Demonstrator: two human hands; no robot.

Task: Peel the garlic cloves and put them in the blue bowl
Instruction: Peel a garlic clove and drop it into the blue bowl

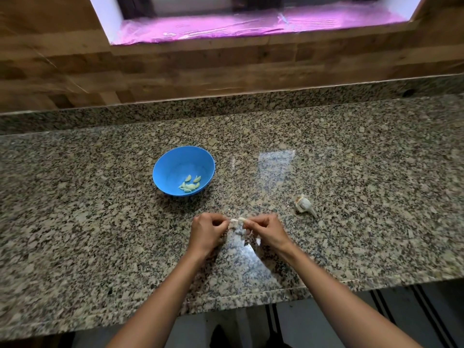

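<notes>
A blue bowl (175, 159) stands on the granite counter with several peeled garlic cloves (190, 185) in its bottom. In front of it and slightly to its right, my left hand (207, 231) and my right hand (263, 228) meet over the counter. Both pinch a small pale garlic clove (237, 219) between their fingertips, the left at its left end, the right at its right end. To the right lies what is left of the garlic bulb (304, 205), papery and white.
The speckled granite counter (100, 222) runs left to right, with a low granite upstand and a wooden wall behind. Its front edge crosses just under my forearms. A window ledge with pink film (251, 23) sits above the wall.
</notes>
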